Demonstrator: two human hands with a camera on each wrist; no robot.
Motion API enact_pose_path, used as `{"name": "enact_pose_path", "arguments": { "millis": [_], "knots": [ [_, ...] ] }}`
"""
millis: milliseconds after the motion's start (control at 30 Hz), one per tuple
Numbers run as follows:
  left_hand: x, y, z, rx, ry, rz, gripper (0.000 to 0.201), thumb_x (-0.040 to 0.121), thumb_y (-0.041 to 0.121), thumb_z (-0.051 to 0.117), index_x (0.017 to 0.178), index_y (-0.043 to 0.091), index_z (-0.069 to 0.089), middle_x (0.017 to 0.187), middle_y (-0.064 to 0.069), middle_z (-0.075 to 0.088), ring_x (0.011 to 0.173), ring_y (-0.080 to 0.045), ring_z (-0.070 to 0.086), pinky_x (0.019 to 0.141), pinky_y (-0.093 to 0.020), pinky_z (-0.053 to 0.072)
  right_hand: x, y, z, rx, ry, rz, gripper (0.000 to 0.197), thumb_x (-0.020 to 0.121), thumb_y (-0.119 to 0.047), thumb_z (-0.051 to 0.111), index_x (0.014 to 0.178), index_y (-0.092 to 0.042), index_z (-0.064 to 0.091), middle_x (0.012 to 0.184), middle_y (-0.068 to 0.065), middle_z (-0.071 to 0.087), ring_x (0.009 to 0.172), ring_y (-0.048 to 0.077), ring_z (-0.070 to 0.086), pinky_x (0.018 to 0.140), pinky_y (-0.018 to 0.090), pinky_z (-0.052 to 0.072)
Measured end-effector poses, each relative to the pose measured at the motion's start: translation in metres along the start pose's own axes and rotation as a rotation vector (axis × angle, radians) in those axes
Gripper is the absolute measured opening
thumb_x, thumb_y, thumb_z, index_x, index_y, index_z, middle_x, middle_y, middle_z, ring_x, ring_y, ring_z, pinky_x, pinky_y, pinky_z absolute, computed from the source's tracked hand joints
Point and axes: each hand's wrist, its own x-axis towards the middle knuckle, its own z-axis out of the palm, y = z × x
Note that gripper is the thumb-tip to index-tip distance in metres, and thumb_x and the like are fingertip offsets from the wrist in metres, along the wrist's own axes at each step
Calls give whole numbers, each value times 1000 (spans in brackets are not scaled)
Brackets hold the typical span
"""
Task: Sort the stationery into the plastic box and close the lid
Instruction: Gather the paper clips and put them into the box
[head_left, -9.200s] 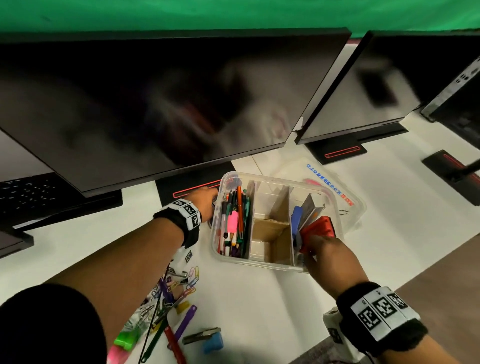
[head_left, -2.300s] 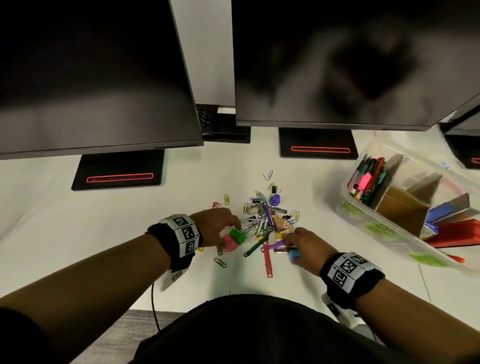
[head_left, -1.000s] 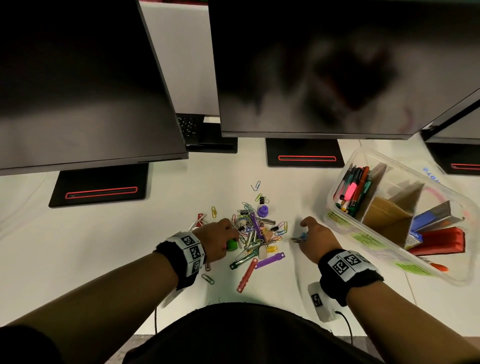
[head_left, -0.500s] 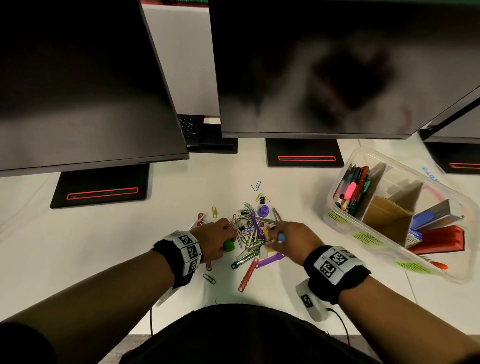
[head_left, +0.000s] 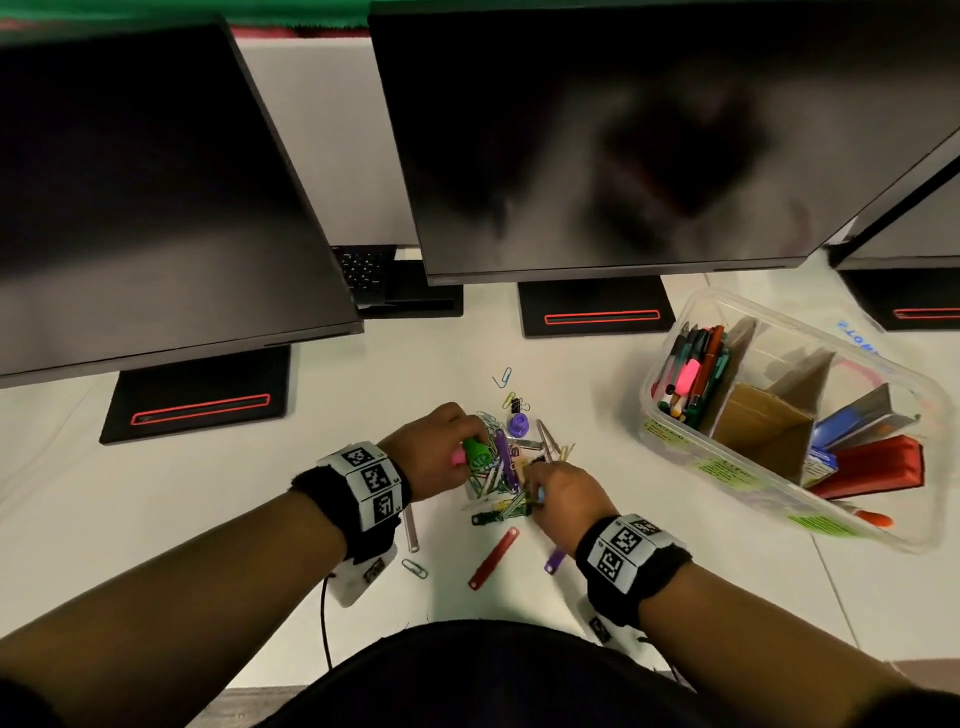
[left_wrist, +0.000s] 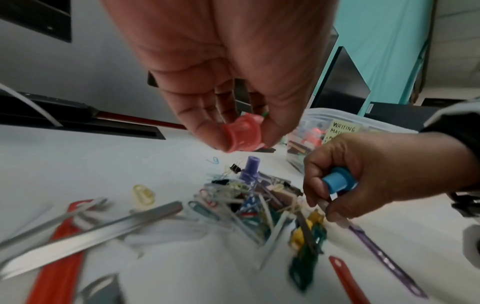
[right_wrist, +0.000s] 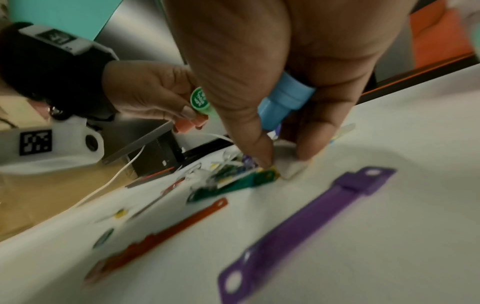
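Observation:
A heap of paper clips, binder clips and plastic fastener strips (head_left: 511, 467) lies on the white table. My left hand (head_left: 470, 449) hovers at the heap's left edge, gripping a green stamp (head_left: 477, 452) and a pink stamp (left_wrist: 242, 132). My right hand (head_left: 535, 486) is at the heap's near edge. It keeps a blue stamp (left_wrist: 337, 181) tucked in its curled fingers, while thumb and fingertip pinch down on a pale strip (right_wrist: 291, 168). The clear plastic box (head_left: 727, 467) stands open to the right, with pens, cardboard dividers and a red stapler inside.
A purple stamp (head_left: 517, 425) stands at the heap's far side. A red strip (head_left: 493, 558) and a purple strip (right_wrist: 298, 222) lie nearer to me. Three monitors on black stands (head_left: 592, 312) line the back. The box lid (head_left: 857, 338) lies under and behind the box.
My right hand has come left from the space beside the box to the heap's near edge, still holding the blue stamp. The left hand has stayed at the heap with its stamps.

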Motion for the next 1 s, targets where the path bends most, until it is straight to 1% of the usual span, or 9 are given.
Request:
{"name": "enact_pose_path", "arguments": {
  "millis": [167,233,333,467,533,633,700,833,1000],
  "knots": [
    [18,38,-13,-64,48,44,34,82,15,63,114,22,54,113,2,47,89,-15,50,82,-22,40,-28,11,-42,226,194,-10,10,74,-3,59,79,-12,61,83,3,59,74,18,50,57,15,33],
    [28,59,-19,-94,77,76,33,81,15,64,112,23,55,114,-1,50,92,-18,53,85,-25,44,-43,14,-66,298,334,-49,14,75,-2,61,72,-16,57,74,-1,59,69,17,51,59,8,34],
    [43,94,-23,-133,113,139,31,81,15,64,109,27,54,113,2,50,95,-18,55,86,-27,46,-62,27,-102,343,625,-72,17,76,-1,65,72,-15,57,75,1,60,70,18,55,66,18,42],
    [60,137,-23,-166,141,242,30,82,15,63,108,26,55,112,4,51,94,-16,55,81,-24,46,-70,72,-129,355,880,109,14,77,0,64,74,-12,59,76,3,59,75,23,57,69,25,42],
    [70,158,-18,-179,135,284,31,82,16,63,109,27,55,112,3,51,93,-15,54,78,-21,44,-69,98,-132,311,818,178,8,77,0,64,80,-7,61,79,2,57,80,27,58,72,26,39],
    [87,185,-8,-178,116,349,34,81,15,64,113,25,55,115,1,50,93,-12,51,72,-12,39,-73,122,-130,204,631,184,21,77,-8,70,97,-7,64,88,3,57,84,24,56,75,24,38],
    [97,200,-1,-173,121,386,36,80,14,66,114,23,56,114,1,50,92,-10,48,72,-10,37,-80,133,-129,145,603,160,25,77,-12,71,101,-8,66,90,2,60,84,21,55,77,25,40],
    [112,216,14,-153,106,416,32,80,14,66,111,19,60,113,-1,54,93,-11,49,83,-22,44,-95,150,-119,100,616,46,10,77,-17,64,82,-10,68,79,7,66,79,25,59,74,22,37],
    [121,221,29,-108,85,417,27,81,13,66,107,16,62,111,-2,58,90,-11,51,85,-28,48,-100,154,-114,183,649,23,15,77,-22,57,72,-10,63,74,6,64,76,21,55,75,23,38]
  ]
}}
